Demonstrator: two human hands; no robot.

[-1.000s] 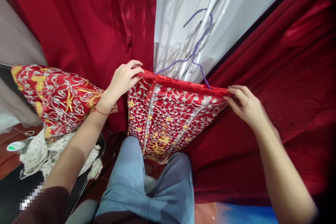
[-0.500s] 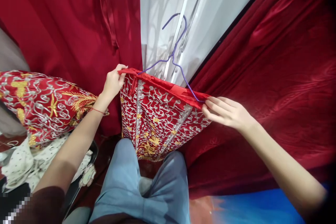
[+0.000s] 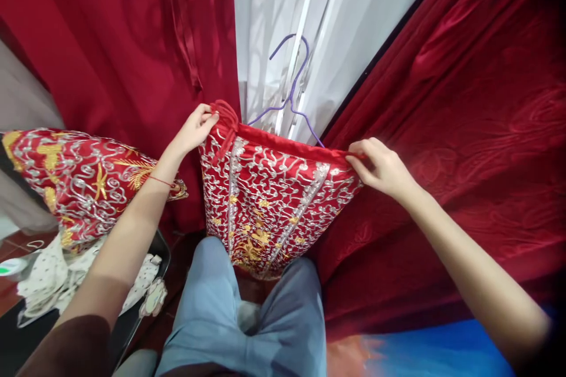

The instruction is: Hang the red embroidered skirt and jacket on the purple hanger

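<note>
A red skirt [image 3: 265, 188] with silver and gold embroidery hangs stretched between my hands, its lower part near my knees. My left hand [image 3: 197, 128] pinches the left end of its red waistband, beside a bunched red tie [image 3: 227, 121]. At the other end of the waistband, my right hand [image 3: 380, 166] grips the corner between thumb and fingers. A purple wire hanger [image 3: 294, 85] rises behind the waistband with its hook upward. The hanger's lower part is hidden by the cloth.
Red curtains [image 3: 132, 29] hang at left, with more red cloth [image 3: 464, 159] at right and white drapery between. Another embroidered red garment [image 3: 88, 182] lies left over a black chair [image 3: 152, 265], near white dotted fabric [image 3: 53, 277]. Blue material [image 3: 433, 347] lies lower right.
My right hand has risen slightly and now pinches the waistband corner with curled fingers. The waistband's front edge has come up, covering more of the hanger's lower arms.
</note>
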